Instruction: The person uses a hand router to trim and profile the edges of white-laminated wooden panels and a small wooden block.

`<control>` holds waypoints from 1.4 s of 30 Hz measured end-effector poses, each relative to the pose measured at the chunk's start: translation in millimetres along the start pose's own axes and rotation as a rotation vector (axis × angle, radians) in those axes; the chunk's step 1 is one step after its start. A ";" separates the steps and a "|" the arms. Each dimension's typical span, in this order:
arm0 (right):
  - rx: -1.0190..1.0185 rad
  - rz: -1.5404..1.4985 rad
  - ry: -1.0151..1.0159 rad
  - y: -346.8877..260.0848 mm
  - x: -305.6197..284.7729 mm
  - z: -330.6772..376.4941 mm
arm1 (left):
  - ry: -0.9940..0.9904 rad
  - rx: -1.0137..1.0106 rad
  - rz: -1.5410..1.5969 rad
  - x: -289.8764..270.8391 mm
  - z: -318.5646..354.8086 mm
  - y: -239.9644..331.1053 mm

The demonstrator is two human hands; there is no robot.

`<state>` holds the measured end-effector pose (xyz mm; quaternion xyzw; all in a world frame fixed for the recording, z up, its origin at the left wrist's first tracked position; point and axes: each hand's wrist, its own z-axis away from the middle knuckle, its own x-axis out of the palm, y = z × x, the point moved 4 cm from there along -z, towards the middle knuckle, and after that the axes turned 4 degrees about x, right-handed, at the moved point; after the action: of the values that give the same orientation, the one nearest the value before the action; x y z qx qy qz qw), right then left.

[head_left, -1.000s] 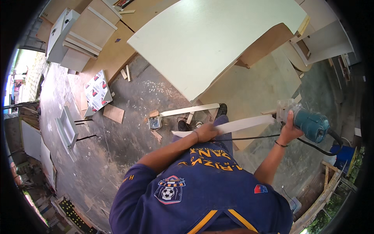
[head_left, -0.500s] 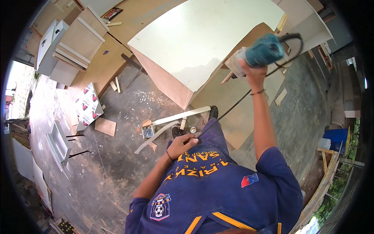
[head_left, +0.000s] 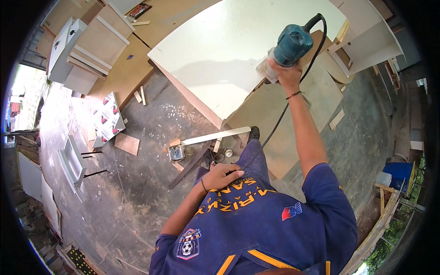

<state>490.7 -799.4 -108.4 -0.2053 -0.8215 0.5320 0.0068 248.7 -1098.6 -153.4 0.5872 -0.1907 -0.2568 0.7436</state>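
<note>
My right hand grips a teal trim router with a clear base. The router's base rests at the right-hand edge of a large white-topped panel box, and its shadow falls across the white face. A black power cord loops from the router's top and runs down to my lap. There, my left hand is closed around the cord near my thigh. The cutting bit is hidden behind the base and my fingers.
A pale strip and a dark strip lie by my feet beside a small box of hardware. A tan board lies under the box's right side. Cabinet panels stand at the far left, a white drawer-like piece nearer.
The router has moved left and slightly up, onto the white panel's edge. My left hand has shifted slightly right and down. The strip by my feet now looks dark instead of pale.
</note>
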 end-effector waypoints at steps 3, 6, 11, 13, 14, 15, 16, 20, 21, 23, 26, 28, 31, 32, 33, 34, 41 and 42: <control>0.025 0.015 -0.002 -15.5 3.2 7.5 | -0.006 0.011 -0.001 -1.1 3.3 2.6; -0.022 -0.055 -0.016 -34.0 7.2 14.6 | 0.003 0.012 0.009 -5.8 9.7 -0.3; -0.058 -0.054 -0.007 -51.8 21.3 44.1 | -0.041 0.005 0.010 -13.6 27.0 -10.3; -0.083 -0.031 -0.001 -55.7 26.4 52.6 | -0.048 -0.020 0.000 -18.2 32.8 -14.9; -0.093 -0.011 -0.005 -57.5 29.1 56.9 | -0.055 -0.037 -0.004 -20.4 35.9 -17.1; -0.104 0.008 -0.008 -59.3 31.8 60.3 | -0.048 -0.024 -0.014 -23.0 39.0 -17.9; -0.102 0.011 -0.006 -61.0 33.7 64.3 | -0.041 -0.013 -0.024 -25.3 42.2 -18.5; -0.087 -0.026 -0.014 -73.9 43.4 89.3 | -0.038 -0.021 0.032 -35.3 59.6 -23.6; -0.086 -0.053 -0.016 -78.6 46.4 95.8 | -0.024 -0.004 0.036 -38.9 64.2 -24.5; -0.090 0.006 -0.038 -89.7 52.0 111.2 | 0.008 0.025 0.025 -46.3 72.8 -26.4; -0.097 0.038 -0.040 -105.9 60.3 131.1 | -0.034 -0.037 0.052 -53.5 83.3 -32.2; -0.090 0.039 -0.032 -113.5 64.1 138.7 | -0.037 -0.034 0.093 -56.7 88.7 -32.0; -0.081 0.035 -0.010 -119.4 66.2 143.2 | -0.032 -0.048 0.091 -61.6 95.7 -29.8; -0.084 0.036 0.001 -120.3 66.5 144.2 | -0.032 -0.048 0.074 -62.9 97.7 -28.7; -0.093 0.037 0.017 -121.4 66.3 145.3 | -0.034 -0.062 0.077 -64.4 99.6 -28.2; -0.067 0.039 -0.001 -121.1 67.3 147.0 | -0.039 -0.073 0.067 -66.3 101.0 -27.7; -0.048 0.083 -0.056 -134.2 81.6 181.9 | -0.057 -0.085 0.107 -67.7 105.4 -32.1; -0.021 0.068 -0.082 -136.7 82.8 186.1 | -0.054 -0.086 0.100 -67.5 106.4 -33.6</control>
<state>327.0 -980.7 -86.5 -0.2113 -0.8192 0.5311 -0.0469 127.4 -1146.3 -159.6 0.5373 -0.2288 -0.2431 0.7745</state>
